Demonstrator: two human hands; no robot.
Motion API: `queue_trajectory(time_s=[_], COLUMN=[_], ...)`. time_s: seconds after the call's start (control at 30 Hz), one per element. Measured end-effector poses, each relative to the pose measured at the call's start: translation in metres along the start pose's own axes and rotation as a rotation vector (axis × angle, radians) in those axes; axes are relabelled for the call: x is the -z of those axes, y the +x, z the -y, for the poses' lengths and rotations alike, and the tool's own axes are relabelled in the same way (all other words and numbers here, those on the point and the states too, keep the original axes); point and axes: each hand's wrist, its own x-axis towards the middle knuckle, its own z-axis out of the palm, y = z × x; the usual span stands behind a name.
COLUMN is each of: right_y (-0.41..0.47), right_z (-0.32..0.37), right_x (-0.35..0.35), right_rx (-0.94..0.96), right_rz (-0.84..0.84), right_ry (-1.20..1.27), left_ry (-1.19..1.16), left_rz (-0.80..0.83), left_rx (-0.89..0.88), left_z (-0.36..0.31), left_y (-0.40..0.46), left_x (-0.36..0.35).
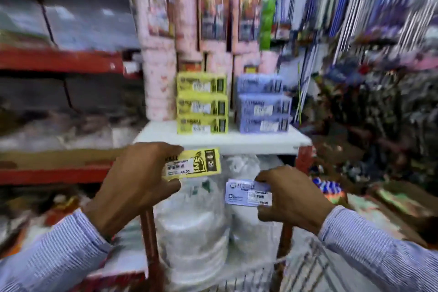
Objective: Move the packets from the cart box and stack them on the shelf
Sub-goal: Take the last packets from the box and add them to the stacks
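My left hand (135, 180) grips a yellow packet (196, 163) by its left end, held just below the front edge of the white shelf (260, 141). My right hand (291, 199) grips a lilac packet (241, 193) by its right end, lower and to the right. On the shelf stand two stacks, three high each: yellow packets (202, 103) on the left and lilac packets (263, 104) on the right. The cart box is not in view.
Pink packaged goods (161, 59) stand behind and left of the stacks. Plastic-wrapped white plates (194, 227) fill the space under the shelf. Red shelf rails (59, 59) run along the left. Hanging blue and white items (355, 7) and mixed goods crowd the right.
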Motion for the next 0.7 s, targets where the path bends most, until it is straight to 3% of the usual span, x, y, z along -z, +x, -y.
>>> queue_trajectory(time_s=[0.33, 0.7], right_y=[0.062, 0.143], right_z=[-0.043, -0.089], right_x=[0.128, 0.117], right_rx=[-0.058, -0.075], right_rz=[-0.39, -0.35], right_ry=[-0.06, -0.093], left_ry=[0.007, 0.07], left_rz=[-0.228, -0.162], left_rx=[-0.034, -0.078], left_z=[-0.016, -0.005], left_y=[0.09, 0.178], left_x=[0.066, 0.021])
